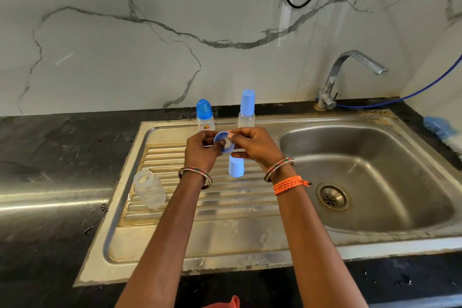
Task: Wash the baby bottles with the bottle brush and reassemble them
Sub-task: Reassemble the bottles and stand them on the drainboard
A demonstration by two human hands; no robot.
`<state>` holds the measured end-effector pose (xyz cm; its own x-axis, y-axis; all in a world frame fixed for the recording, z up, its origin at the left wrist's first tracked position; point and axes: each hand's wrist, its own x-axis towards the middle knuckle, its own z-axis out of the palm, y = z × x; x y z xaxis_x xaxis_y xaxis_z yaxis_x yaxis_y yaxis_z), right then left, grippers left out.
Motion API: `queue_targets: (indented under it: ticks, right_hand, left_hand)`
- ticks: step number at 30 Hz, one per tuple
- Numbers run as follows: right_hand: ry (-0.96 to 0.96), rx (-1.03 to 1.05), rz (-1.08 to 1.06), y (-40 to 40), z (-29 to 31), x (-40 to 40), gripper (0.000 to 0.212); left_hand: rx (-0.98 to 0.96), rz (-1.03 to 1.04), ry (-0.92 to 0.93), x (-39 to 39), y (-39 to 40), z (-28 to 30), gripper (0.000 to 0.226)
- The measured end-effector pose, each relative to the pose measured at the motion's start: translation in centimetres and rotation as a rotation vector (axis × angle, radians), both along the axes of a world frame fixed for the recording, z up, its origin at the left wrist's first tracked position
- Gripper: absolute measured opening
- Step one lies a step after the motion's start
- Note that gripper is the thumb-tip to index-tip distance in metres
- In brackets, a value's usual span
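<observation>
I see both hands held together above the drainboard. Left hand and right hand both pinch the blue collar ring, which is tilted, with a whitish nipple part in its opening, detail too small to tell. Blue cap stands on the drainboard just below the hands. Open clear bottle, no top, lies tilted at the drainboard's left edge. Two assembled bottles stand at the back: short bottle with domed blue cap, tall bottle with straight blue cap. Blue-bristled brush lies on the dark surface right of the basin, partly cut off. Faucet is behind the basin.
</observation>
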<state>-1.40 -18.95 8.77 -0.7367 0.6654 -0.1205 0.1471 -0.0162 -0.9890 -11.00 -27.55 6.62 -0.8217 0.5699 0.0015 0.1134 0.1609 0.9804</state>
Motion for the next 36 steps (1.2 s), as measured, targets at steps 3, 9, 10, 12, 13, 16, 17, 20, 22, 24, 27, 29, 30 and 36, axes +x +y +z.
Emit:
queue_targets:
  ticks: [3, 9, 10, 12, 13, 16, 17, 20, 22, 24, 27, 29, 30, 36]
  right_hand:
    - [0.072, -0.192, -0.021, 0.3, -0.2, 0.2, 0.026]
    - [0.136, -0.362, 0.168, -1.4, 0.3, -1.3, 0.021]
    - [0.139, -0.343, 0.167, -1.8, 0.6, -2.0, 0.023]
    - [0.144, -0.291, 0.174, -2.7, 0.9, -3.9, 0.025]
    - [0.14, -0.243, 0.173, -3.2, 0.9, -4.8, 0.024]
    - [0.052, 0.29, 0.136, -4.4, -0.2, -8.2, 0.017]
    - [0.019, 0.521, 0.139, -4.8, -0.5, -9.1, 0.013]
    - [-0.029, 0.801, 0.32, -6.5, -1.2, -11.1, 0.02]
    - [-0.069, 0.863, 0.459, -7.5, -1.3, -12.3, 0.023]
    - [-0.096, 0.915, 0.548, -8.4, -1.3, -13.4, 0.025]
    - [-0.136, 0.983, 0.602, -9.2, -1.6, -14.4, 0.025]
    - [-0.151, 0.997, 0.618, -9.3, -1.7, -14.4, 0.023]
    - [-0.144, 0.985, 0.617, -9.1, -1.4, -14.3, 0.022]
    - [-0.216, 0.965, 0.476, -4.6, 3.2, -12.2, 0.019]
  left_hand:
    - [0.087, -0.005, -0.221, -0.1, -0.6, 0.1, 0.022]
    - [0.098, 0.048, -0.041, -1.2, -2.5, 0.4, 0.023]
    - [0.102, 0.061, -0.008, -1.3, -3.0, 0.8, 0.022]
    - [0.144, 0.088, 0.035, -1.9, -4.6, 1.7, 0.022]
    - [0.189, 0.098, 0.066, -2.3, -5.7, 2.0, 0.024]
    - [0.212, 0.199, 0.285, -4.8, -11.3, 1.4, 0.041]
    - [0.166, 0.241, 0.308, -5.6, -13.1, 0.8, 0.047]
    - [-0.013, 0.312, 0.148, -7.5, -17.3, -2.6, 0.071]
    - [-0.106, 0.202, -0.02, -7.6, -17.3, -4.8, 0.096]
    - [-0.138, 0.068, -0.106, -7.2, -16.0, -6.3, 0.106]
    - [-0.164, 0.101, -0.064, -6.8, -14.1, -7.8, 0.074]
    - [-0.171, 0.146, -0.033, -7.0, -13.4, -8.3, 0.058]
    - [-0.184, 0.155, 0.006, -7.1, -13.2, -8.2, 0.053]
    - [-0.271, 0.134, 0.274, -7.1, -9.9, -4.4, 0.053]
